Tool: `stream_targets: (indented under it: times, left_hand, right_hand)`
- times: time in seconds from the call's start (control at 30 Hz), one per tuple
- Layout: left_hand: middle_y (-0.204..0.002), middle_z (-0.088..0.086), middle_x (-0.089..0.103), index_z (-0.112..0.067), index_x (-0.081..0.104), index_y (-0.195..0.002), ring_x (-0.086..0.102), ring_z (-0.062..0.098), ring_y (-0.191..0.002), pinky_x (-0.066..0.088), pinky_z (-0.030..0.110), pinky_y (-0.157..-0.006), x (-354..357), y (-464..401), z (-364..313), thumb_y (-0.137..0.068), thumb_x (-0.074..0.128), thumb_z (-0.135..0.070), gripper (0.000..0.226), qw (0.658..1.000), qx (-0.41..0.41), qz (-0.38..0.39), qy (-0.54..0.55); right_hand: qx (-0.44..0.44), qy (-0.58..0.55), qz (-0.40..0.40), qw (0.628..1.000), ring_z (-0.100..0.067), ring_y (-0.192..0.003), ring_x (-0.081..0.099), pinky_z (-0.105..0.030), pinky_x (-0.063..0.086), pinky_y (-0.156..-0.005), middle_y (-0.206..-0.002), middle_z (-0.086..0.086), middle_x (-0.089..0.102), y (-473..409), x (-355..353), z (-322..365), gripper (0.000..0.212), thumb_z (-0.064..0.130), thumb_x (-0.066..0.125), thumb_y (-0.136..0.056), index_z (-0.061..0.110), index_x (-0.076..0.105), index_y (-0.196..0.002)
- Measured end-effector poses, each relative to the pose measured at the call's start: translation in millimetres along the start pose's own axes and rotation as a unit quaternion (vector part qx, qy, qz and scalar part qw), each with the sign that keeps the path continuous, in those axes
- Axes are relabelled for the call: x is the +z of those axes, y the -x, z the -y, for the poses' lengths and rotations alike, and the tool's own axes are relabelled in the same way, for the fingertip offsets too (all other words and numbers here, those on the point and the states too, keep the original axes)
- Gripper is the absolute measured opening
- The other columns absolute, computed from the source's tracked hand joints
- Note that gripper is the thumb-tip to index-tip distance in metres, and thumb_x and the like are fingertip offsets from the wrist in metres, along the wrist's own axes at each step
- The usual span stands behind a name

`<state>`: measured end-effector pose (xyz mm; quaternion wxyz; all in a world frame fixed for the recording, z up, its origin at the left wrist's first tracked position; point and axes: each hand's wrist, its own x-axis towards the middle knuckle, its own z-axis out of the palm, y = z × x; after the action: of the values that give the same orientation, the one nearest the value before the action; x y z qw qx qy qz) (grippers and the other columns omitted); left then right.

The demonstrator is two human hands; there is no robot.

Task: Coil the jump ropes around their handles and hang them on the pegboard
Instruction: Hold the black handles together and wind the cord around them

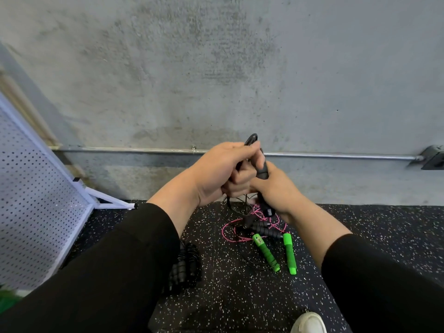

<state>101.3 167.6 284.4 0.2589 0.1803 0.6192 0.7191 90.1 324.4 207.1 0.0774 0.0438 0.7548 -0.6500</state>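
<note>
Between both fists, a black jump rope (262,169) is mid-coil, held above the floor.
Left hand (217,173) clenches the cord loops, right hand (276,191) wraps the handles; one coiled black bundle (185,267) lies done below, green-handled rope (265,252) and pink rope (234,230) look loose, and the pegboard (31,200) at left shows nothing hung.

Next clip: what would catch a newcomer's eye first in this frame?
At centre, the left hand and right hand are clenched together on a black jump rope with foam handles, its cord looping above the knuckles. Below them on the speckled black rubber floor lie two bright green handles beside a tangle of pink cord. A white perforated pegboard leans at far left.
</note>
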Motion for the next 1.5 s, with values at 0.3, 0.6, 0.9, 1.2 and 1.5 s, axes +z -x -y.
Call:
stream_targets:
  times: [0.3, 0.6, 0.9, 1.2, 1.5]
  left_hand:
    - [-0.047, -0.002, 0.037, -0.01, 0.061, -0.076, 0.029, 0.017, -0.042, 0.028, 0.028, -0.047, -26.2, 1.4, -8.8, -0.099, 0.047, -0.022, 0.029, 0.965, 0.039, -0.218, -0.139]
    - [-0.072, 0.0, 0.055, -0.015, 0.056, -0.077, 0.049, 0.018, -0.068, 0.036, 0.036, -0.062, -35.0, 8.5, 0.1, -0.094, 0.066, -0.034, 0.028, 0.772, 0.139, -0.425, -0.452]
    - [-0.085, 0.002, 0.061, -0.019, 0.063, -0.1, 0.052, 0.017, -0.068, 0.037, 0.032, -0.063, -11.0, -6.2, 37.6, -0.107, 0.046, -0.031, 0.022, 0.89, -0.08, -0.1, -0.438]
    - [-0.056, -0.003, 0.039, -0.015, 0.054, -0.083, 0.04, 0.016, -0.051, 0.033, 0.025, -0.048, -27.3, -13.9, 11.8, -0.11, 0.036, -0.022, 0.033, 0.952, 0.068, -0.289, -0.081]
    - [-0.09, 0.009, 0.069, -0.016, 0.071, -0.111, 0.055, 0.018, -0.066, 0.042, 0.03, -0.059, -38.3, -6.2, 15.8, -0.092, 0.054, -0.022, 0.026, 0.948, -0.083, -0.233, -0.203]
  right_hand:
    - [-0.016, 0.108, -0.06, 0.992, -0.016, -0.048, 0.058, -0.023, 0.044, -0.045, -0.078, -0.014, 0.067, -9.8, 15.5, 7.5, 0.022, 0.001, 0.061, -0.087, 0.019, 0.051, -0.093]
    - [-0.039, 0.001, -0.049, 0.998, -0.018, -0.048, 0.048, -0.03, 0.041, -0.049, -0.067, -0.006, 0.057, -0.2, -5.2, 67.2, 0.027, 0.003, 0.064, -0.09, 0.005, 0.054, -0.115]
    - [-0.073, -0.136, -0.015, 0.988, -0.019, -0.052, 0.051, -0.029, 0.043, -0.049, -0.072, -0.009, 0.062, 8.6, -1.1, 90.3, 0.033, 0.001, 0.061, -0.094, 0.009, 0.052, -0.125]
    - [-0.069, 0.105, 0.075, 0.989, -0.025, -0.065, 0.066, -0.033, 0.046, -0.057, -0.092, -0.022, 0.075, 16.0, 13.5, 58.4, 0.025, 0.012, 0.072, -0.089, 0.017, 0.061, -0.111]
    - [-0.1, -0.078, -0.051, 0.991, -0.021, -0.05, 0.049, -0.031, 0.042, -0.05, -0.064, -0.006, 0.057, 6.6, 13.3, 71.5, 0.026, -0.004, 0.057, -0.09, 0.013, 0.053, -0.11]
